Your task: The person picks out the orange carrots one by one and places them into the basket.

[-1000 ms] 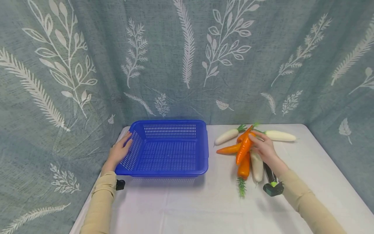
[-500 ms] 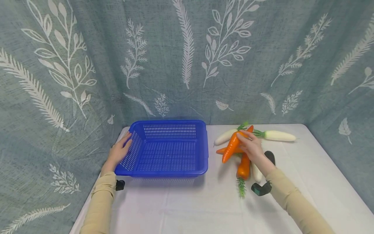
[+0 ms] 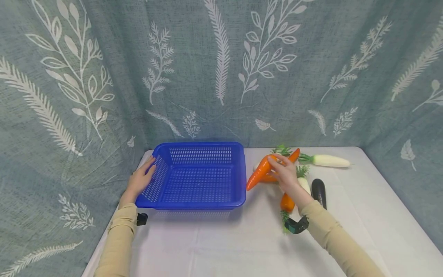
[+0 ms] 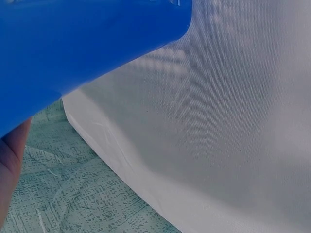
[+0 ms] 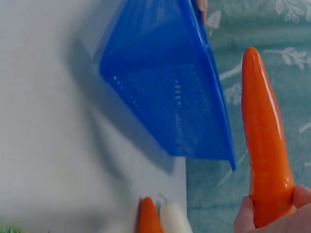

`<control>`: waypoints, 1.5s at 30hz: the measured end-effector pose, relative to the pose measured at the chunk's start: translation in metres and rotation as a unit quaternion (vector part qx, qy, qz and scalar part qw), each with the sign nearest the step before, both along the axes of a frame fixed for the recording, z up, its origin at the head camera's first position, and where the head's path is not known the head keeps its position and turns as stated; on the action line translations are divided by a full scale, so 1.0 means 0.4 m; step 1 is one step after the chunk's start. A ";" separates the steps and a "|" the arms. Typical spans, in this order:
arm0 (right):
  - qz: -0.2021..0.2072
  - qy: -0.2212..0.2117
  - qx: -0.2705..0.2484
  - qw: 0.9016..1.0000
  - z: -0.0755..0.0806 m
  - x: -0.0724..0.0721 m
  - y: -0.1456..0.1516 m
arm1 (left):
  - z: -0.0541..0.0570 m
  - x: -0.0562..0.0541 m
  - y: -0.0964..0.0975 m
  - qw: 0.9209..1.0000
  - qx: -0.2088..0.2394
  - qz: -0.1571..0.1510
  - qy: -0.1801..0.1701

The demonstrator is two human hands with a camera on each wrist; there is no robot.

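In the head view my right hand (image 3: 285, 174) holds an orange carrot (image 3: 260, 172) near its thick end. The tip slants down and left, close to the right rim of the blue plastic basket (image 3: 238, 196). The right wrist view shows thumb and fingers pinching the carrot (image 5: 265, 141). My left hand (image 3: 140, 179) rests on the basket's left rim, fingers looking fairly straight; the left wrist view shows only part of this hand (image 4: 12, 165) beside the basket wall (image 4: 92, 43). No vegetables are seen inside the basket.
Under and behind the right hand lie more carrots (image 3: 287, 203) and white radishes, partly hidden. A white radish (image 3: 330, 161) lies at the back right, and a dark eggplant (image 3: 318, 191) sits right of the wrist. A patterned curtain (image 3: 207, 77) hangs behind the white table (image 3: 207, 246).
My right hand has lifted the carrot off the pile and carried it left toward the basket, uncovering the eggplant and a radish. The left hand and basket have stayed put.
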State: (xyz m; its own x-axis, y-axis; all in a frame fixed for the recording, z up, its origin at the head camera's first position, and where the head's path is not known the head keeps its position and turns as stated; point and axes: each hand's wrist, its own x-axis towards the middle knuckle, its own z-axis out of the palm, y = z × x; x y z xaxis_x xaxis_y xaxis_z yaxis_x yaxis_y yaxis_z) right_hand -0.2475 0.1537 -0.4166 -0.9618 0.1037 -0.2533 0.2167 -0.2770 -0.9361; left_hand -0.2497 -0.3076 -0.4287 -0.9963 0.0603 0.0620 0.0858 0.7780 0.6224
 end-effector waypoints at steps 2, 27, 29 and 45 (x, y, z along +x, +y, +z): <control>-0.001 0.004 -0.005 1.000 0.002 0.000 -0.016 | 0.000 0.000 0.000 1.000 -0.001 0.000 0.002; -0.043 0.098 0.045 0.993 -0.025 0.011 -0.226 | -0.006 0.000 -0.005 1.000 0.008 -0.004 -0.001; -0.046 0.111 0.057 0.991 -0.029 0.012 -0.238 | -0.006 -0.001 -0.005 1.000 0.008 -0.002 -0.003; -0.043 0.206 0.149 0.966 -0.047 0.017 -0.326 | -0.002 -0.004 -0.002 1.000 -0.001 0.003 -0.007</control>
State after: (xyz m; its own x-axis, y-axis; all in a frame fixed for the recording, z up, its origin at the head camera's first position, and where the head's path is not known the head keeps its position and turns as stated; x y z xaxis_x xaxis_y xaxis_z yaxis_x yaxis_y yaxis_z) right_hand -0.2405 0.0233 -0.4353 -0.9593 0.1969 0.2022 -0.2027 0.0180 -0.9791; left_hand -0.2514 -0.3084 -0.4294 -0.9974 0.0544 0.0480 0.0725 0.7797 0.6219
